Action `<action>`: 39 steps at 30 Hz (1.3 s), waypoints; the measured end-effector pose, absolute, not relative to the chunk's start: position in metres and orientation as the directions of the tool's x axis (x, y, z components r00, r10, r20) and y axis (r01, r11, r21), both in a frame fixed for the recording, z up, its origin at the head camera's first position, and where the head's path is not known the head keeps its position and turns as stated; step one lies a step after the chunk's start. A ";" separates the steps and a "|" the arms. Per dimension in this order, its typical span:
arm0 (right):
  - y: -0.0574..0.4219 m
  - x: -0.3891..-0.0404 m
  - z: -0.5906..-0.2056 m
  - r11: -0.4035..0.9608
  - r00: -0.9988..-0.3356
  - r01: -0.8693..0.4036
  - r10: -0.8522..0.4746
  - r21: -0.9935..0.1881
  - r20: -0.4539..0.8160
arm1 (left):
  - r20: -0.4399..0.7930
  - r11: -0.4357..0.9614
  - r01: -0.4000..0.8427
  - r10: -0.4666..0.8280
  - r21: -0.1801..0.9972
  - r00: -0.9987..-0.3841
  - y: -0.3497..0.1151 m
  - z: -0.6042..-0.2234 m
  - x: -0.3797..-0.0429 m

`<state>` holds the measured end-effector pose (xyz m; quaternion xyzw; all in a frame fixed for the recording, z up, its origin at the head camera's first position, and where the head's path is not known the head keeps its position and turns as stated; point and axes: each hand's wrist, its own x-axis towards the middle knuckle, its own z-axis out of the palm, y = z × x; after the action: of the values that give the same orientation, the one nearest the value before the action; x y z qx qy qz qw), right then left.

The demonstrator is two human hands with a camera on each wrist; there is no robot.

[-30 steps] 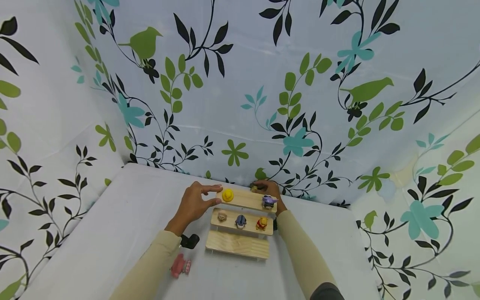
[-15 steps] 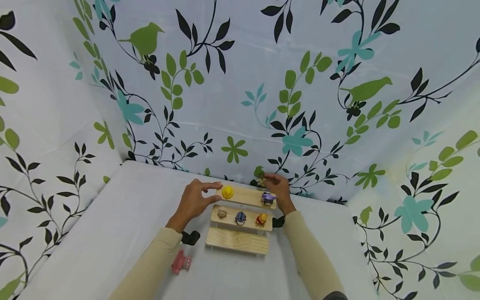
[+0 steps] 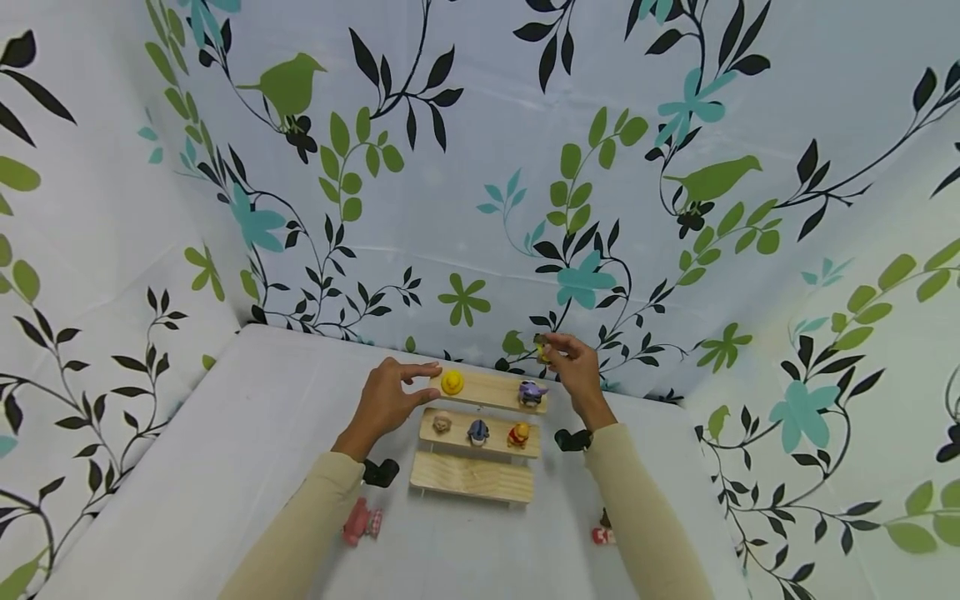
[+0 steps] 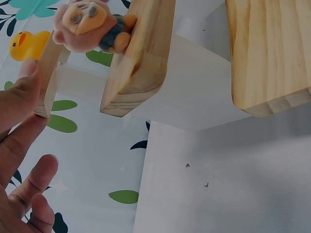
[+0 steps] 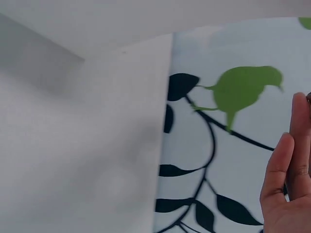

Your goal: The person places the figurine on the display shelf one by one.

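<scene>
A three-step wooden display shelf (image 3: 472,477) stands on the white table. My left hand (image 3: 385,402) grips the left end of its top step (image 4: 47,80), thumb and finger on either side of the board. Next to the thumb sits a yellow rubber duck (image 3: 452,382); a purple figurine (image 3: 531,393) is at that step's right end. My right hand (image 3: 576,368), raised past the right end, pinches a small yellow-and-dark figurine (image 3: 541,348). On the middle step are a pink-haired figurine (image 4: 82,26), a blue-grey donkey figurine (image 3: 477,432) and a red-and-yellow bear figurine (image 3: 518,434).
A pink figurine (image 3: 362,522) lies on the table beside my left forearm. By my right forearm is a red-and-white figurine (image 3: 603,533), partly covered by the sleeve. A leaf-patterned curtain (image 3: 450,208) rises right behind the shelf.
My right hand has come up from behind the top step and moved right, bringing the yellow-and-dark figurine along. The left hand keeps its grip on the step. The red-and-white figurine has come into view.
</scene>
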<state>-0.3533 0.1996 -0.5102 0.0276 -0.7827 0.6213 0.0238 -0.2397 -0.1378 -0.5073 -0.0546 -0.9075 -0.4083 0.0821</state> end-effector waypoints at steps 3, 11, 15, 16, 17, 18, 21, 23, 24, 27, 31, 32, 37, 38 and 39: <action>0.200 -0.348 -0.497 0.213 -0.991 -0.130 -0.045 -0.968 0.123 | 0.193 0.665 0.160 0.024 0.729 -0.981 -0.138 -0.507 -0.239; 0.200 -0.335 -0.476 0.170 -0.980 -0.183 -0.111 -0.968 0.165 | 0.218 0.630 0.197 0.044 0.751 -0.975 -0.141 -0.509 -0.239; 0.197 -0.326 -0.467 0.122 -0.977 -0.180 -0.136 -0.976 0.163 | 0.211 0.633 0.189 0.041 0.751 -0.977 -0.140 -0.511 -0.239; 0.196 -0.324 -0.465 0.111 -0.978 -0.172 -0.142 -0.979 0.156 | 0.207 0.634 0.185 0.041 0.751 -0.977 -0.140 -0.511 -0.239; 0.196 -0.322 -0.464 0.096 -0.978 -0.163 -0.147 -0.982 0.148 | 0.202 0.635 0.181 0.040 0.751 -0.979 -0.140 -0.511 -0.239; 0.196 -0.320 -0.462 0.082 -0.979 -0.154 -0.151 -0.985 0.140 | 0.200 0.638 0.179 0.040 0.749 -0.979 -0.140 -0.512 -0.239; 0.196 -0.312 -0.455 0.048 -0.979 -0.127 -0.167 -0.991 0.117 | 0.199 0.642 0.181 0.044 0.745 -0.979 -0.140 -0.512 -0.239; 0.195 -0.306 -0.450 0.046 -0.976 -0.123 -0.185 -0.991 0.113 | 0.204 0.645 0.187 0.050 0.741 -0.978 -0.140 -0.512 -0.239; 0.195 -0.302 -0.447 0.064 -0.973 -0.133 -0.197 -0.989 0.118 | 0.204 0.645 0.188 0.051 0.741 -0.978 -0.140 -0.512 -0.239; 0.192 -0.292 -0.441 0.166 -0.958 -0.197 -0.243 -0.966 0.154 | 0.197 0.641 0.185 0.053 0.745 -0.979 -0.140 -0.511 -0.239; 0.184 -0.280 -0.433 0.359 -0.915 -0.348 -0.331 -0.866 0.231 | 0.198 0.634 0.187 0.054 0.751 -0.979 -0.141 -0.509 -0.238; 0.181 -0.278 -0.431 0.406 -0.903 -0.385 -0.352 -0.829 0.247 | 0.201 0.634 0.190 0.055 0.750 -0.978 -0.141 -0.508 -0.238; 0.167 -0.268 -0.424 0.561 -0.873 -0.470 -0.412 -0.682 0.263 | 0.208 0.636 0.197 0.058 0.746 -0.976 -0.141 -0.508 -0.239; 0.165 -0.266 -0.423 0.575 -0.872 -0.472 -0.417 -0.668 0.257 | 0.207 0.637 0.197 0.060 0.745 -0.976 -0.140 -0.508 -0.239; 0.162 -0.266 -0.422 0.589 -0.872 -0.472 -0.419 -0.656 0.251 | 0.207 0.637 0.199 0.062 0.745 -0.976 -0.140 -0.508 -0.240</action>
<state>-0.2657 0.1624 -0.4225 0.2502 -0.8906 0.3781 0.0348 -0.2395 -0.1400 -0.5075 -0.0723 -0.9010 -0.4199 0.0813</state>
